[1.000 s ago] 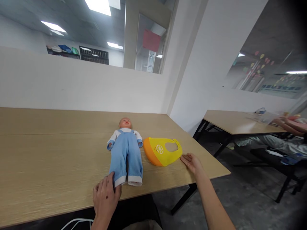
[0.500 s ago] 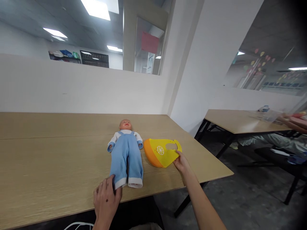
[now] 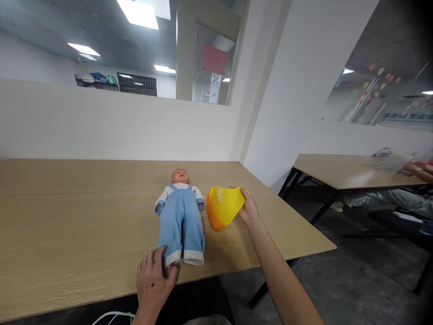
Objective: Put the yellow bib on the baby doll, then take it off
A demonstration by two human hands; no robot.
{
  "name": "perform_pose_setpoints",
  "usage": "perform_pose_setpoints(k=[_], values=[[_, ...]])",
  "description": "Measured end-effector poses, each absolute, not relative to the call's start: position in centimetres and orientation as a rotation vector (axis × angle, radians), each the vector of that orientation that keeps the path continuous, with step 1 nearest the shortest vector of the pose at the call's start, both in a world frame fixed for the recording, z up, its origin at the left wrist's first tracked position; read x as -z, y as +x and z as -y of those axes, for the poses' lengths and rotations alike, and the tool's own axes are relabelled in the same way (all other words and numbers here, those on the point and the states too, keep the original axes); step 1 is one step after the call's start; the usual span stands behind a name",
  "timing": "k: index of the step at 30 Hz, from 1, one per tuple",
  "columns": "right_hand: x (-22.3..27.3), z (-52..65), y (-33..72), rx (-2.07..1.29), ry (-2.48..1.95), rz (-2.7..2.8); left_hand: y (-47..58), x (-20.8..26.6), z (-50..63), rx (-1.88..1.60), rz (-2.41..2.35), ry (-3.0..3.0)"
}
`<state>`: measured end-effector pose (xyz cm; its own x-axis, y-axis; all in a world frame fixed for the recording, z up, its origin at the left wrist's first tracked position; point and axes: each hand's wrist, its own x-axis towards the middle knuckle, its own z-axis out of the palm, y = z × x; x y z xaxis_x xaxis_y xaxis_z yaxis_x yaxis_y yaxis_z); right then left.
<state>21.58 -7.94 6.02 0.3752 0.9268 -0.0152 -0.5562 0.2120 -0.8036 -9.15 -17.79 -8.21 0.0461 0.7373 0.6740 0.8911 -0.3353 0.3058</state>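
A baby doll in a blue romper lies on its back on the wooden table, head away from me. My left hand rests at the table's near edge, fingers touching the cuff of the doll's left leg. My right hand grips a yellow and orange silicone bib by its neck end, lifting that end off the table beside the doll's right side. The bib's orange pocket edge still touches the tabletop.
A white partition wall runs behind the table. A second wooden table stands at the right, where another person's hand shows by clear plastic. A white cable hangs below the near edge. Grey floor lies between the tables.
My right hand moved from the table beside the bib onto its neck end, took hold and raised it toward the doll. My left hand stayed at the doll's leg cuff.
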Motion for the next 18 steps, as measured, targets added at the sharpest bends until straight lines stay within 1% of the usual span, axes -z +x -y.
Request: perform_pose_setpoints(k=[3,6,10,15,18], values=[[-8.7,8.6,19.9,-1.109,-0.817,0.629,-9.5,8.4,17.9,1.315,1.615,-2.19],[-11.1,10.2,18.5,-1.097,-0.846,0.752,-9.8,8.4,18.2,1.557,1.606,-2.239],[-13.6,13.3,16.8,-1.153,-0.863,0.912,-9.7,7.1,18.7,2.004,1.707,-2.222],[-15.7,17.1,14.4,-1.282,-0.874,1.067,-9.3,3.2,18.3,2.583,1.845,-2.147],[-16.3,18.4,13.2,-1.3,-0.852,1.133,-10.0,2.0,18.0,2.96,1.872,-2.03]])
